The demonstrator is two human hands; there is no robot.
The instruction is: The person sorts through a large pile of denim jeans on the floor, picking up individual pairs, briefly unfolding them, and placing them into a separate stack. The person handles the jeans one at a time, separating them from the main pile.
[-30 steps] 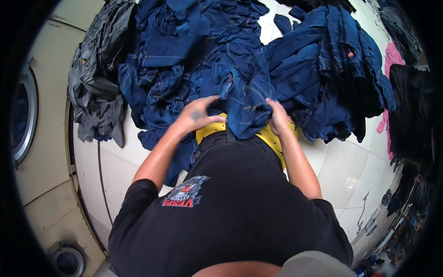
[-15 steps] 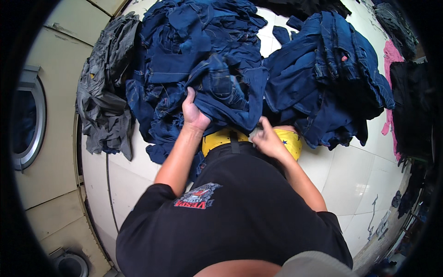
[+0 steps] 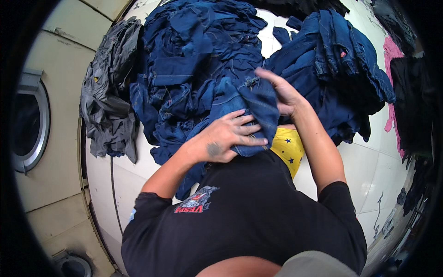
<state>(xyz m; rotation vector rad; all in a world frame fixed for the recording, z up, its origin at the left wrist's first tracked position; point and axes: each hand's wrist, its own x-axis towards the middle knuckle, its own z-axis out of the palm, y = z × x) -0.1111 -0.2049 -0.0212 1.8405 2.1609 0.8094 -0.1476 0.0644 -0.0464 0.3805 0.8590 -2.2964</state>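
A folded piece of dark blue denim lies against my chest, above a yellow cloth with dark stars. My left hand presses flat on its lower part, fingers spread. My right hand grips its right edge from behind. Behind it rises a big heap of blue denim garments on a white table. My black shirt hides the table's near edge.
A second stack of blue denim sits at the right. Grey garments hang over the table's left edge. A pink cloth and dark clothes lie at the far right. A round machine door is at the left.
Both hands have pulled the denim piece from the heap toward my chest. My left hand went from gripping it to lying flat on it, and my right hand rose to its right edge.
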